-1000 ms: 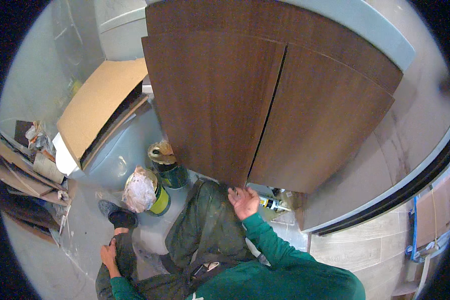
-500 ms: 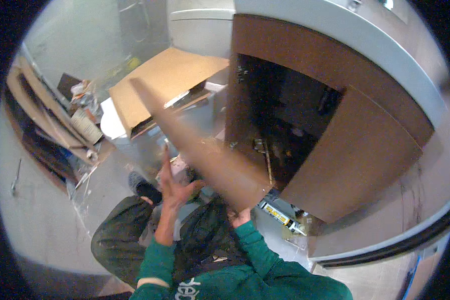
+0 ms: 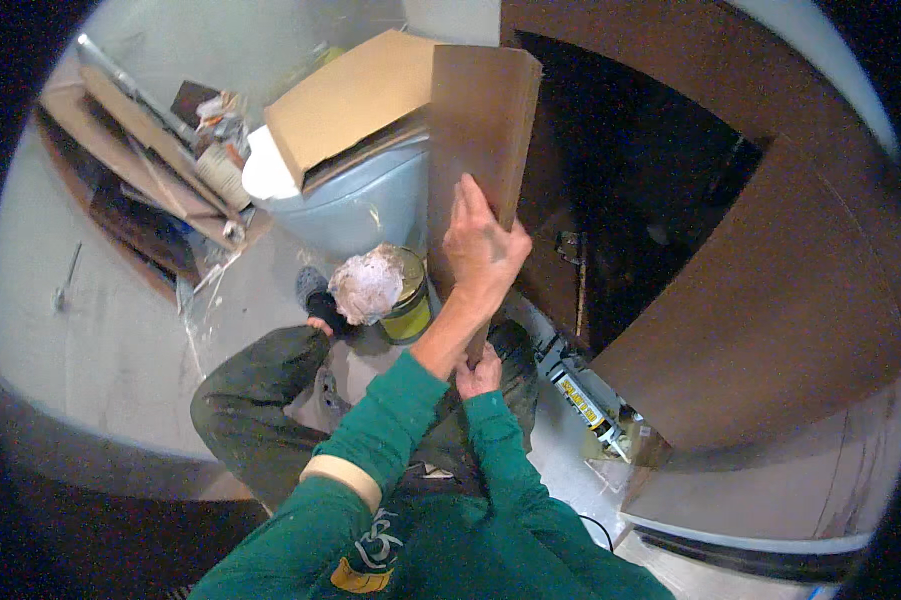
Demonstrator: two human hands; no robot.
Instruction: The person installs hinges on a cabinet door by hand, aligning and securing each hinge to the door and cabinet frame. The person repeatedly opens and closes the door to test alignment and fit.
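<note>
A dark brown wooden panel (image 3: 478, 115) stands nearly upright in front of me, where the left cabinet door was; I cannot tell if it is still hinged. My left hand (image 3: 485, 245) grips it partway up, fingers over its face and edge. Lower down, my right hand (image 3: 478, 372) holds its bottom edge, partly behind my left arm. The dark opening of the cabinet (image 3: 620, 160) shows beside the panel, with the right door (image 3: 760, 310) still across its side. A caulking gun with cartridge (image 3: 575, 398) lies on the floor below the cabinet.
A cardboard sheet (image 3: 350, 95) rests over a toilet (image 3: 345, 200). A green tin (image 3: 403, 322) with crumpled pale wrapping (image 3: 365, 285) stands by my foot. Loose boards and rubbish (image 3: 130, 160) lean at the left. My bent legs (image 3: 240, 400) are on the tiled floor.
The left door has moved away from the cabinet front, exposing its interior. Both hands have come onto it; my left hand rose from my leg to grip it. The view has turned left.
</note>
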